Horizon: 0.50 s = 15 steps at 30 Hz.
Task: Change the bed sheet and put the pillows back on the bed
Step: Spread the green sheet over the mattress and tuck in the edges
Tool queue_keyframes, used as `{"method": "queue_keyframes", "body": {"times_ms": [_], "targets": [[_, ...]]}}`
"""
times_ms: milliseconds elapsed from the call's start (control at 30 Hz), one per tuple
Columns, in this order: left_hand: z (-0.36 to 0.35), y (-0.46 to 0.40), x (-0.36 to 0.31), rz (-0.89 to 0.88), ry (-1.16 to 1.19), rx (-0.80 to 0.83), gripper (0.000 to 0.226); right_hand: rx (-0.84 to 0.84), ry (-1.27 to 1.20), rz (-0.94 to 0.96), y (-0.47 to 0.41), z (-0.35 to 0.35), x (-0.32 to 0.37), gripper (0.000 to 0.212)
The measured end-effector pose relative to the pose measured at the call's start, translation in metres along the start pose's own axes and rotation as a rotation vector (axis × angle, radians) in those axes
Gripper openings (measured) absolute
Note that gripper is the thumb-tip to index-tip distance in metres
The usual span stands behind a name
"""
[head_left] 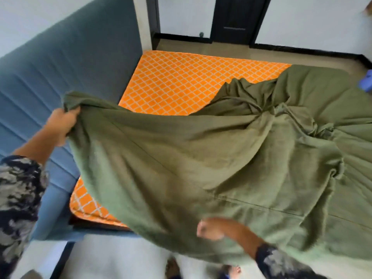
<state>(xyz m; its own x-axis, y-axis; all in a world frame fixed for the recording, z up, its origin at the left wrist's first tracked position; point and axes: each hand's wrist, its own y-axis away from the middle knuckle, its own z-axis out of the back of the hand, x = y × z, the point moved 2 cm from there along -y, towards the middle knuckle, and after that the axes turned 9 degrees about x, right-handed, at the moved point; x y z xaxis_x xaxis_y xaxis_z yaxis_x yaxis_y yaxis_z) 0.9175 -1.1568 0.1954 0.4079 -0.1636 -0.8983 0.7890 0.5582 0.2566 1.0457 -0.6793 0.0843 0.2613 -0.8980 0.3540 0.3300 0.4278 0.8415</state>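
Your right hand (213,228) is nearest to you, below and right of the left. It is a closed fist with the knuckles up, sitting against the near edge of the sheet (201,158). Whether cloth is pinched inside the fist cannot be told from this view; motion blur hides the fingers. If it holds nothing, the near edge is free and will slide off the mattress (181,81) toward your feet when you pull or flick.

Your left hand (60,125) is raised, up and left of the right, arm extended toward the headboard (60,67). Its fingers are curled round a bunched corner of the sheet, lifted clear of the mattress.

Risks from here:
- The bunched corner hides the true corner. If you set it down as it is, the sheet will likely land skewed.
- Beyond your right hand, the sheet is twisted into a knot of folds. Pulling hard from the left may tighten the twist rather than spread it.
- Beyond your left hand, the far corner of the mattress is bare. Uneven pull may leave too little cloth to cover it.
- No pillows are in view, so that step is judged not yet begun.

Farthest off, past the mattress, are the floor (231,51) and a dark door (237,17).
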Motion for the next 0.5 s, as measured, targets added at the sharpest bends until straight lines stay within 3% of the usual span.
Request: {"method": "queue_keyframes", "body": {"times_ms": [67, 167, 333, 500], "targets": [[-0.010, 0.058, -0.020, -0.088, -0.039, 0.028, 0.040, -0.045, 0.024, -0.063, -0.011, 0.042, -0.002, 0.035], [-0.016, 0.087, -0.013, -0.101, -0.129, 0.163, 0.010, -0.270, 0.072, -0.085, -0.023, 0.119, 0.003, 0.033], [-0.036, 0.122, -0.009, -0.124, -0.264, 0.475, 0.009, -0.478, 0.087, 0.036, -0.028, 0.186, 0.056, 0.049], [-0.028, 0.135, -0.006, -0.102, -0.279, 0.447, 0.018, -0.431, 0.074, 0.381, -0.066, 0.198, 0.132, 0.076]]}}
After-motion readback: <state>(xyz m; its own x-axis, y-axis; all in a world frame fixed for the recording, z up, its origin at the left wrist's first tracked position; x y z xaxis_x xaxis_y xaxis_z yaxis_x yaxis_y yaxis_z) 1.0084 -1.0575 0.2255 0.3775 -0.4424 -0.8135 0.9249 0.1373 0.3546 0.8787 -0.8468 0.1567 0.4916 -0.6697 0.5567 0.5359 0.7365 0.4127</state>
